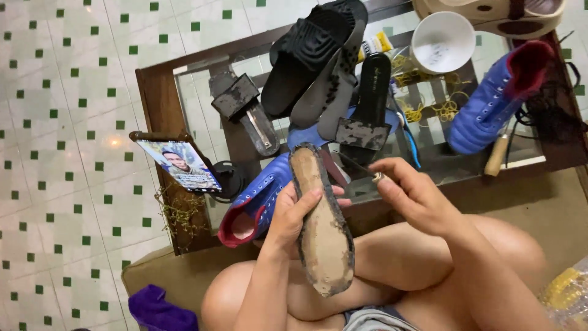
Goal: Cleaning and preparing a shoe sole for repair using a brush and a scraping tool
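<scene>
My left hand [293, 216] grips a detached shoe sole [323, 233], tan and worn with a dark ragged rim, held upright over my lap. My right hand [409, 191] pinches a thin dark tool [358, 165] whose tip points at the sole's upper end. A blue lace-up shoe with red lining [254, 202] lies just behind the sole at the table's near edge.
A glass-topped wooden table [160, 98] carries black sandals [306, 55], a second blue shoe [490, 101], a white bowl [442, 41], yellow rubber bands [444, 109], a wooden-handled tool [497, 154] and a glue tube [375, 45]. A phone [179, 164] stands propped at the left. Purple cloth [156, 309] lies below.
</scene>
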